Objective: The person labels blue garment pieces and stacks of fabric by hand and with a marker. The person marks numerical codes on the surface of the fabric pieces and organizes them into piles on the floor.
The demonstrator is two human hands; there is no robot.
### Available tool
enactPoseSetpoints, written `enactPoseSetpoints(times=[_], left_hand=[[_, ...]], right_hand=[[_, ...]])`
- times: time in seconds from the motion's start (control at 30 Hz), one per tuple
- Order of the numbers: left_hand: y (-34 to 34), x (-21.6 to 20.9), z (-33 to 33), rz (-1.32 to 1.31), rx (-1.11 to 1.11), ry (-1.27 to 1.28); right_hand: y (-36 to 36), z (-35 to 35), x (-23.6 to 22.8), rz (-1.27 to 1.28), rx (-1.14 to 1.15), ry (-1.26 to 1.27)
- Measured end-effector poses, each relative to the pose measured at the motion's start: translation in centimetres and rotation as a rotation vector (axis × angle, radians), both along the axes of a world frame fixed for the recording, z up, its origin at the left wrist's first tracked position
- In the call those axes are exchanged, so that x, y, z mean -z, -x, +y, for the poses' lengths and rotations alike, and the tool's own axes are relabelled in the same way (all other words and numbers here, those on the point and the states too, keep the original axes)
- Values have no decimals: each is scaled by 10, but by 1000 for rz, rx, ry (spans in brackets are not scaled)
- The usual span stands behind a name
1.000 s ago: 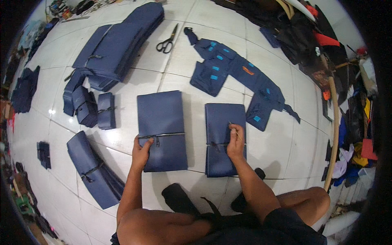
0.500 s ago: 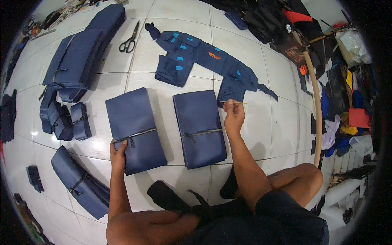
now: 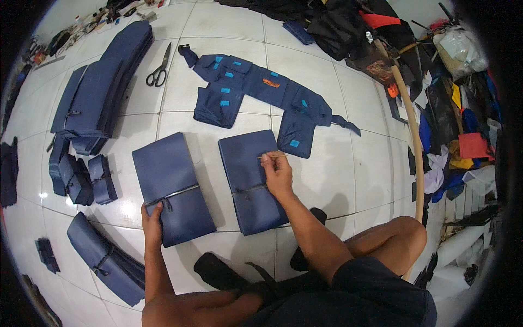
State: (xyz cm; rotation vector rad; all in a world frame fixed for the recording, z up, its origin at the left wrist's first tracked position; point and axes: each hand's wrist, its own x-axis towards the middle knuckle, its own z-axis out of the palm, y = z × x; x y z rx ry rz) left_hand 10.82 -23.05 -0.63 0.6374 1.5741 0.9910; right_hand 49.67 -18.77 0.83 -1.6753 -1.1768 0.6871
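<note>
My left hand [image 3: 153, 220] grips the left edge of a tied bundle of navy fabric panels [image 3: 166, 163], thumb on top by the black tie; the other fingers are hidden beside the bundle. Pinched in my right hand [image 3: 279, 175] is a thin yellowish stick [image 3: 281, 156]. That hand hovers over the right side of a second tied navy bundle [image 3: 244, 152]. Beyond it lies a navy sewn piece [image 3: 261, 87], laid flat, with bright blue patches, an orange mark and a strap at each end.
Black-handled scissors [image 3: 159, 71] lie beyond the bundles. Tall navy stacks [image 3: 90, 98], small tied bundles [image 3: 103, 177] and a long tied bundle [image 3: 109, 256] are at the left. A wooden pole [image 3: 412, 131] borders piled cloth scraps [image 3: 474, 146] at the right.
My right hand with the stick has moved left, from beside the navy sewn piece to over the second bundle. My left hand keeps its grip. The view has shifted slightly.
</note>
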Motion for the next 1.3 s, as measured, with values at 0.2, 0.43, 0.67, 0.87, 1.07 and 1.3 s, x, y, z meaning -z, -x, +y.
enactPoseSetpoints(times=[0.2,0.43,0.67,0.87,1.07,1.3], left_hand=[[3,10,-1,-17,-16,-19],[0,6,-1,-7,-31,-22],[-3,-1,0,-46,-34,-26],[-1,3,-1,-35,-12,-48],[2,8,-2,9,-23,-28],[-2,1,-1,16,0,-16]], right_hand=[[5,-1,-3,-56,-35,24],[13,-4,-7,-93,-34,50],[19,-4,-16,-75,-67,49],[18,-5,-14,-95,-83,63],[21,-2,-17,-81,-74,64],[17,-1,-10,-90,-77,47]])
